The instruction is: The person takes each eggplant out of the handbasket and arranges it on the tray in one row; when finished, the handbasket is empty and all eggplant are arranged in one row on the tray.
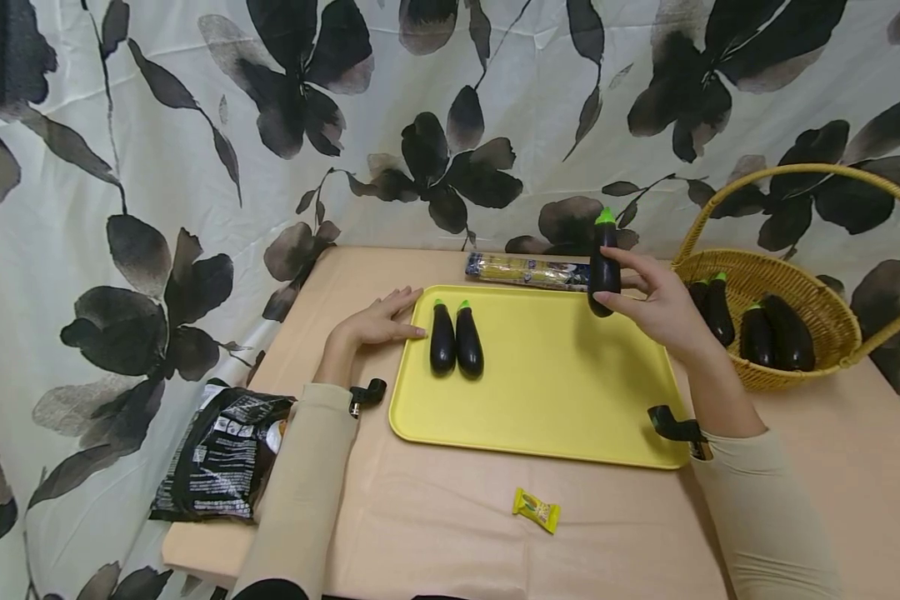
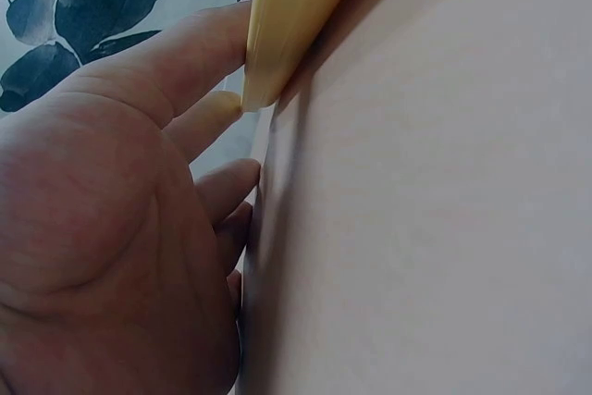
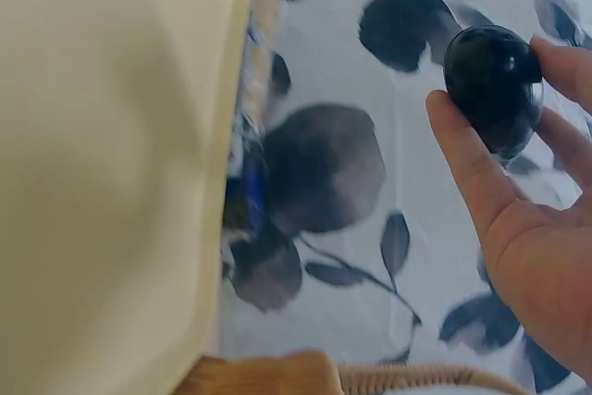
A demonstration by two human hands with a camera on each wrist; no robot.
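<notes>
- Table (image 1: 435,521): spread with a pale cover; everything sits on it.
- Yellow tray (image 1: 540,392): lies flat in the middle, I'd guess so both hands can reach it.
- Wicker basket (image 1: 776,381): at the person's right, with eggplants in it (image 1: 790,333) — handy for the right arm, it seems.
- Black bag (image 1: 225,454): off by the left sleeve.
- Left hand (image 1: 375,321): fingers spread, loose rather than gripping, touching the tray's left edge, perhaps to steady it.
- Right hand (image 1: 656,304): thumb and fingers closed round one eggplant's sides, nothing covering its ends.
- Held eggplant (image 1: 602,273): nearly upright, green end up, over the tray's far right corner — lifted, judging by the shadow.
- Two eggplants (image 1: 442,342): side by side at the tray's left.
- Small yellow packet (image 1: 537,510): in front of the tray.
</notes>
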